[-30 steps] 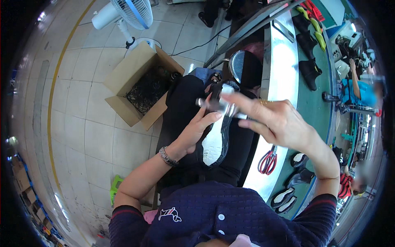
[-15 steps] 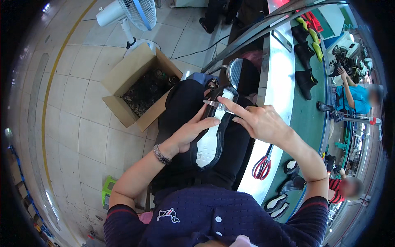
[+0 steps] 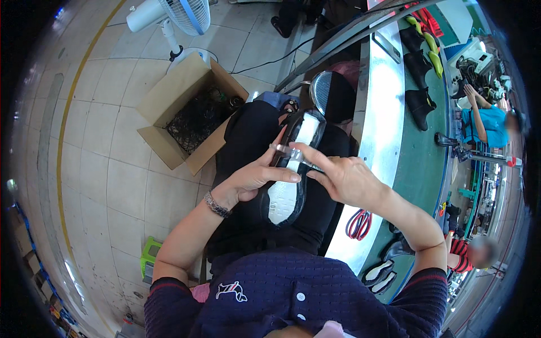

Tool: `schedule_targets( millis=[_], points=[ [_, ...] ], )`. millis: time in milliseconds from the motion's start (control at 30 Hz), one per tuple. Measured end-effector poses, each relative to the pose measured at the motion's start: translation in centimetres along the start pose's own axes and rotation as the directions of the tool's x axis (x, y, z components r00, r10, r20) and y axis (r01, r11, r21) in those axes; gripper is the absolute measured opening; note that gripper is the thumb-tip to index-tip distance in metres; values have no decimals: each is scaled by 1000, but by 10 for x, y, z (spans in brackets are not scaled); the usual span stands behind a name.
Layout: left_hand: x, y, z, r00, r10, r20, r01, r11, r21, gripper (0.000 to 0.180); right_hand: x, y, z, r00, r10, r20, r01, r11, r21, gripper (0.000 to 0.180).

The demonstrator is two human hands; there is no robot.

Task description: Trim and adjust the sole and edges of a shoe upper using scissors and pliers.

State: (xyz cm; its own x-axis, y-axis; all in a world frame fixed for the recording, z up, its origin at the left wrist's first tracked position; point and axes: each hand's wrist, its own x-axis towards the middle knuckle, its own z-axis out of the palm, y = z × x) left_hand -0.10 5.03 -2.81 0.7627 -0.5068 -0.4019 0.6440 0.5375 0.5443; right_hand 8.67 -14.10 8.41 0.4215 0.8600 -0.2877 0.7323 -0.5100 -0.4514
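A black shoe upper with a white bottom (image 3: 284, 200) lies bottom side up across my lap, its long axis pointing away from me. My left hand (image 3: 256, 176) grips the shoe's left side, with the thumb lying on the white bottom. In my right hand (image 3: 354, 179) is a thin, shiny metal blade (image 3: 293, 152), perhaps a knife. It lies crosswise over the shoe's narrow middle, my index finger pressed along it. Its handle is hidden by my fingers.
An open cardboard box (image 3: 194, 160) of dark scraps stands on the floor at left, near a fan (image 3: 183, 14). Red-handled scissors (image 3: 359, 225) lie on the metal ledge (image 3: 378, 115). Black boots (image 3: 419, 107) stand on the green belt (image 3: 414, 160). Two people are at far right.
My right hand has drawn the blade a little toward me along the shoe. My left hand keeps its hold. The view has shifted slightly.
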Motion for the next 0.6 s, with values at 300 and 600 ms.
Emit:
schedule_targets(
  millis=[300, 600],
  points=[
    [-12, -17, 6, 994, 105, 11, -101, 982, -161, 125, -11, -26, 2, 998, 45, 41, -37, 984, -173, 68],
    [-17, -65, 15, 964, 264, -16, -247, 879, -407, 73, -45, -34, -13, 977, -9, 211, 64, 965, -253, 79]
  ],
)
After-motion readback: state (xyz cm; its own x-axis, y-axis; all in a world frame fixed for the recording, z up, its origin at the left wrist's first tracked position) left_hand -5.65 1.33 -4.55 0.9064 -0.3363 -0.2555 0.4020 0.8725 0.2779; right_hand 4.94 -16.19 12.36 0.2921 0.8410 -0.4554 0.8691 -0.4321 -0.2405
